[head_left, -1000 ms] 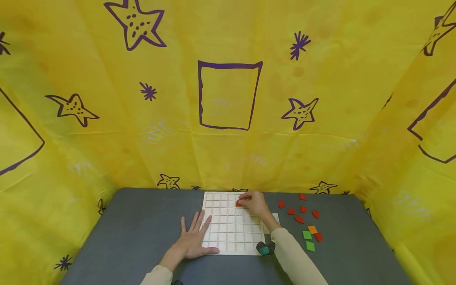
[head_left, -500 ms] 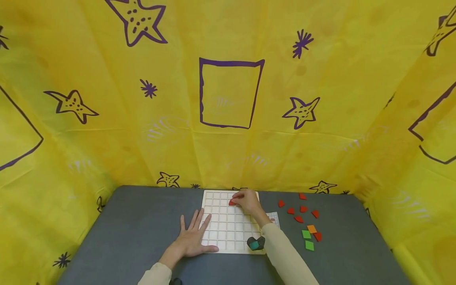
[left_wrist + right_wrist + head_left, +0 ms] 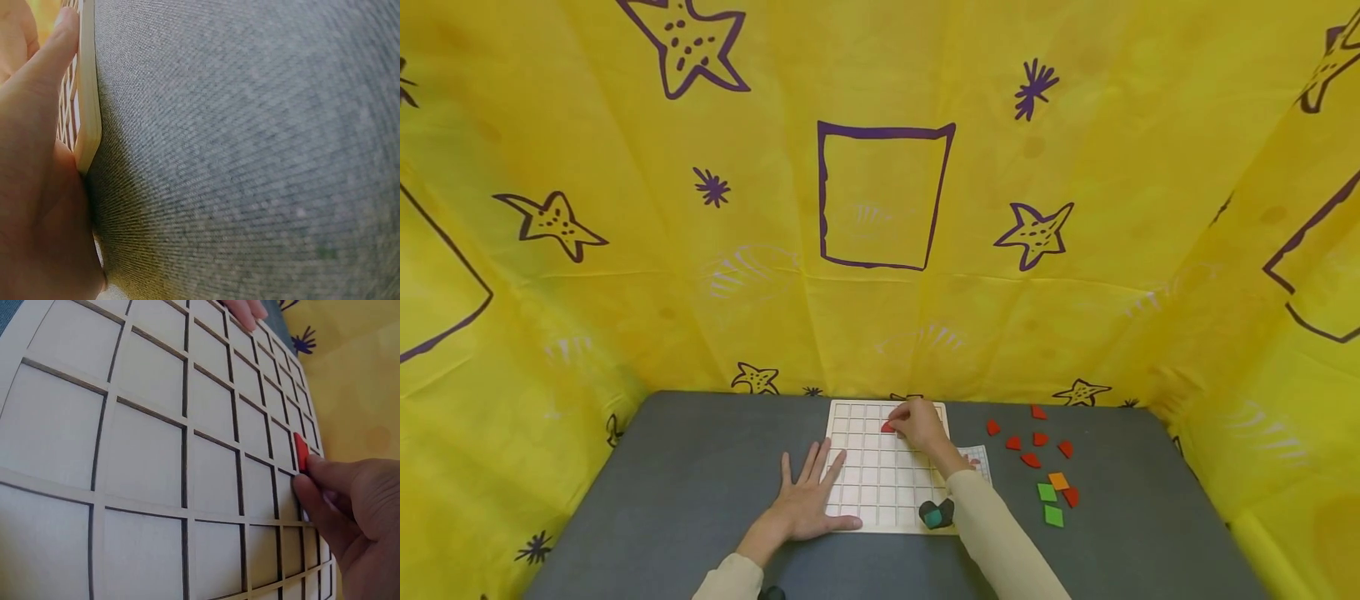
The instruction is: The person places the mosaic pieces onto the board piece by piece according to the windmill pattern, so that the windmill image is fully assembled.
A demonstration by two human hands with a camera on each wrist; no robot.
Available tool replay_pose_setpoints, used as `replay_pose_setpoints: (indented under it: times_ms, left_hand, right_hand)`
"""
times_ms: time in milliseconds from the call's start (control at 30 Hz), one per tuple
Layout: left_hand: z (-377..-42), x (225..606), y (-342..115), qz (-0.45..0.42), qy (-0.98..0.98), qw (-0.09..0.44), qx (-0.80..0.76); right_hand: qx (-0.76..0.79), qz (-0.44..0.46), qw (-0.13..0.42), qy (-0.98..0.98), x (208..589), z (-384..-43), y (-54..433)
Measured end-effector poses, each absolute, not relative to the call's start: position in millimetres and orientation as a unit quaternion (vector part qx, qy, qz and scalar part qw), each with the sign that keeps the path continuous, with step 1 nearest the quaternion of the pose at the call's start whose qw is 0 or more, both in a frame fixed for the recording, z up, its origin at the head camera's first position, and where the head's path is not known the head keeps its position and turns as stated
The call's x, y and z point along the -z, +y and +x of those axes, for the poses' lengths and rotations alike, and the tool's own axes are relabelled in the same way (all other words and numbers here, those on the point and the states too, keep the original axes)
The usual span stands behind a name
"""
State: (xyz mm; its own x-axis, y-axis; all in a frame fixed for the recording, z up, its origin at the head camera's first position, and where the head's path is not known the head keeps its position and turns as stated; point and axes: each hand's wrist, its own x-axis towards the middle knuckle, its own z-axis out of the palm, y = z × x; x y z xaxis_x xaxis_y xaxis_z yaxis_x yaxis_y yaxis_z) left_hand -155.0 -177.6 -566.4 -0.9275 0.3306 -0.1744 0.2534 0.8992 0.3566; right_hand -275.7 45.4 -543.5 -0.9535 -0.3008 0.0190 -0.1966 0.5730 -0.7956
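Observation:
A pale wooden grid board (image 3: 868,495) with square recesses lies on the dark grey table. My right hand (image 3: 921,427) reaches over its far part and pinches a red quarter-circle tile (image 3: 887,427) between thumb and fingers. In the right wrist view that red tile (image 3: 301,452) sits at a cell near the board's far edge, partly covered by the fingertips. My left hand (image 3: 808,502) lies with fingers spread at the board's left edge. Its thumb rests on the near left corner, and the left wrist view shows the thumb (image 3: 57,47) against the wooden rim (image 3: 89,94).
Several red quarter-circle tiles (image 3: 1031,460) lie scattered right of the board. Among them are two green squares (image 3: 1047,492) and an orange square (image 3: 1058,481). A printed grid card (image 3: 982,456) shows partly under the right forearm. Yellow patterned cloth (image 3: 880,333) rises behind the table.
My right hand has shifted slightly left along the board's far part with the red tile, then stayed nearly still. The left hand keeps its place at the board's edge.

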Motion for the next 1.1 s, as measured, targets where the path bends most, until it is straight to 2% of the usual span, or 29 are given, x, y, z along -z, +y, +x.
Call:
replay_pose_setpoints:
  times_ms: [200,500,800,1100]
  left_hand:
    - [-154,565,-177,0.151,0.969,0.107,-0.164]
    - [-155,565,-176,0.152,0.969,0.109,-0.163]
    - [-155,566,-177,0.155,0.969,0.104,-0.159]
    - [-155,569,-178,0.157,0.970,0.096,-0.158]
  right_hand:
    - [0.451,-0.141,0.079,0.878,542,-277,47]
    - [0.399,-0.153,0.066,0.902,527,-282,60]
    - [0.407,-0.112,0.053,0.905,516,-291,105]
    - [0.391,-0.120,0.004,0.913,524,-293,151]
